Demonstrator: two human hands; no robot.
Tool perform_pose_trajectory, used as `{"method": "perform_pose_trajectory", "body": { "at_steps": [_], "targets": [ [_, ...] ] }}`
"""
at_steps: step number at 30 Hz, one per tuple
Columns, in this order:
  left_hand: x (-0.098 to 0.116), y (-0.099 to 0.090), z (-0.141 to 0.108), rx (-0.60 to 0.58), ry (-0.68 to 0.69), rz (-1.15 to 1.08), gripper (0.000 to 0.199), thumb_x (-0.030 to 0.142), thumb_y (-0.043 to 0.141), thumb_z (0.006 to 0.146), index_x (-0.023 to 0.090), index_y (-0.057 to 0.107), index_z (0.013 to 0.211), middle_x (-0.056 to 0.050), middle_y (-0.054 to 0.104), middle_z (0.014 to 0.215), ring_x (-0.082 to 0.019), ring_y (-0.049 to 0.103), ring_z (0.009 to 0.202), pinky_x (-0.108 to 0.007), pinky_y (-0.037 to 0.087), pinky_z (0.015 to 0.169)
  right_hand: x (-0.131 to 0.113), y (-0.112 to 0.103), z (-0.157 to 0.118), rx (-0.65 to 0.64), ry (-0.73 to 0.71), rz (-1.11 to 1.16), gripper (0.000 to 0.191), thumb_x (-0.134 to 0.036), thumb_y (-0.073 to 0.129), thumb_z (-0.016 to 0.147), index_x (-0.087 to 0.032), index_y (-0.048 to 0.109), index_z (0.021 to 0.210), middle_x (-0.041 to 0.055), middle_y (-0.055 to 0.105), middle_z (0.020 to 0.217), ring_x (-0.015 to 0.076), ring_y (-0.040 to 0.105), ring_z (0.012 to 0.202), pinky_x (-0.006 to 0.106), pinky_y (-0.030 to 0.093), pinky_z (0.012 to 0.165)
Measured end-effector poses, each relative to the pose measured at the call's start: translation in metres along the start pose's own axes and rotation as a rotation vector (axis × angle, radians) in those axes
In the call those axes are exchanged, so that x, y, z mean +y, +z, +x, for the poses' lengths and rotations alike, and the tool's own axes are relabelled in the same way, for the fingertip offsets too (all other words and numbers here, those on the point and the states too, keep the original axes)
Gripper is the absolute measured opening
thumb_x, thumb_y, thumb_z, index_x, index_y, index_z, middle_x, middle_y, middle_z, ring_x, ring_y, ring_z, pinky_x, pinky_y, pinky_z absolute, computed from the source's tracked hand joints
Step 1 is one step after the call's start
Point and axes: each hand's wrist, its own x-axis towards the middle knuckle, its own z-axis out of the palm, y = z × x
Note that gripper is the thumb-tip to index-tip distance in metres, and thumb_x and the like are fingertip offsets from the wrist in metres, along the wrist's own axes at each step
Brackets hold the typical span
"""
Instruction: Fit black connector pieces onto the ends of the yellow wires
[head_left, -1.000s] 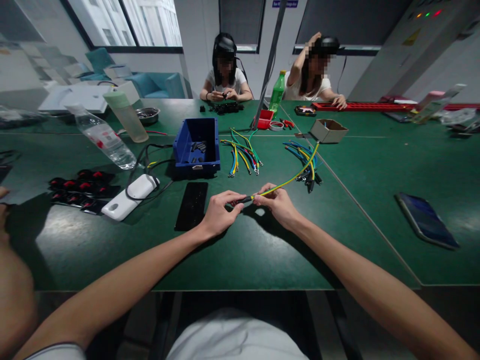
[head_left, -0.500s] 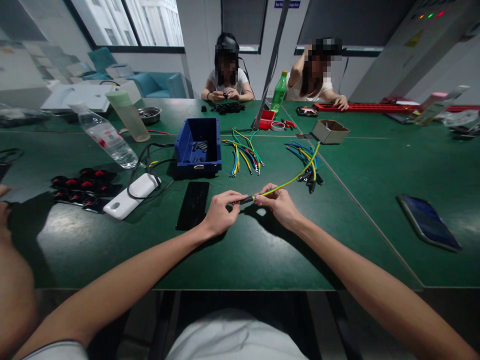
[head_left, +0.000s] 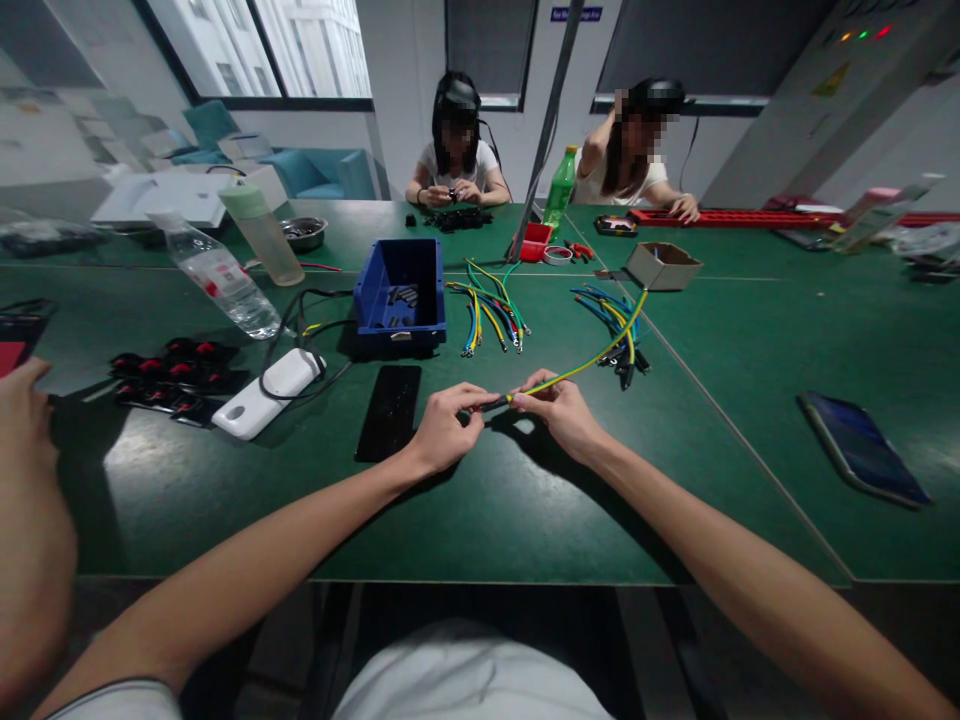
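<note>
My left hand (head_left: 450, 428) is closed, its fingertips pinching a black sleeve (head_left: 495, 403) at the near end of a yellow-green wire (head_left: 589, 365). Just beside the sleeve, my right hand (head_left: 561, 412) pinches that wire between thumb and fingers. From there the wire curves up and to the right over the table. Beyond my hands lie a bundle of coloured wires with ring ends (head_left: 491, 308) and another bundle with black sleeved ends (head_left: 619, 335). Small dark tubes lie inside a blue bin (head_left: 365, 318). A black phone (head_left: 388, 412) rests by my left hand.
On the left are a white power bank (head_left: 270, 394) with black cables, black-and-red parts (head_left: 176, 375), and two bottles. Another person's hand (head_left: 22, 420) enters at the far left. A second phone (head_left: 862, 448) lies right. Two people sit opposite, near a small cardboard box (head_left: 664, 268).
The view has shifted very slightly. At the far left, the other person's hand has come further into view, near a dark and red object. My hands keep nearly the same hold.
</note>
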Motion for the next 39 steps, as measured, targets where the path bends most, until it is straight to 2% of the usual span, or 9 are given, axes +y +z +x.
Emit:
{"method": "perform_pose_trajectory", "body": {
  "at_steps": [13,20,25,33,39],
  "targets": [
    [0.0025,-0.0009,-0.0001,0.011,0.002,0.029,0.036,0.000,0.053,0.077,0.018,0.072,0.101,-0.007,0.069,0.096,-0.014,0.065,0.080,-0.026,0.053,0.072,-0.0025,0.0008,-0.0014,0.016,0.015,-0.020,0.030,-0.033,0.082,0.061,-0.021,0.059,0.076,0.0018,0.069,0.076,0.0174,0.065,0.072,0.031,0.049,0.071],
    [0.0015,-0.0003,0.0008,0.011,0.010,0.003,0.032,0.001,0.054,0.076,0.017,0.072,0.097,-0.007,0.070,0.092,-0.015,0.065,0.083,-0.027,0.053,0.077,-0.0021,-0.0002,-0.0004,-0.006,0.019,0.010,0.030,-0.028,0.082,0.062,-0.021,0.058,0.077,0.0010,0.070,0.078,0.0154,0.064,0.074,0.030,0.048,0.074],
    [0.0017,-0.0004,0.0010,0.012,-0.001,0.002,0.029,0.002,0.054,0.076,0.016,0.072,0.094,-0.007,0.070,0.091,-0.015,0.065,0.082,-0.027,0.052,0.074,-0.0004,-0.0011,0.0001,-0.008,0.011,0.013,0.031,-0.030,0.083,0.061,-0.021,0.058,0.077,0.0017,0.070,0.079,0.0170,0.065,0.077,0.032,0.049,0.077],
    [0.0029,-0.0002,0.0005,0.026,0.002,0.017,0.029,0.003,0.055,0.076,0.017,0.072,0.095,-0.006,0.070,0.092,-0.016,0.066,0.084,-0.027,0.053,0.076,-0.0003,-0.0006,0.0007,0.008,0.013,-0.015,0.031,-0.033,0.083,0.060,-0.021,0.060,0.076,0.0006,0.068,0.074,0.0162,0.064,0.070,0.030,0.048,0.070],
    [0.0004,0.0009,0.0012,0.010,-0.022,-0.011,0.029,0.004,0.054,0.077,0.017,0.073,0.096,-0.007,0.070,0.091,-0.014,0.065,0.080,-0.024,0.052,0.068,-0.0003,-0.0009,0.0009,0.013,0.019,-0.022,0.032,-0.034,0.083,0.059,-0.021,0.059,0.076,0.0013,0.069,0.074,0.0171,0.065,0.071,0.030,0.049,0.070]
  ]
}}
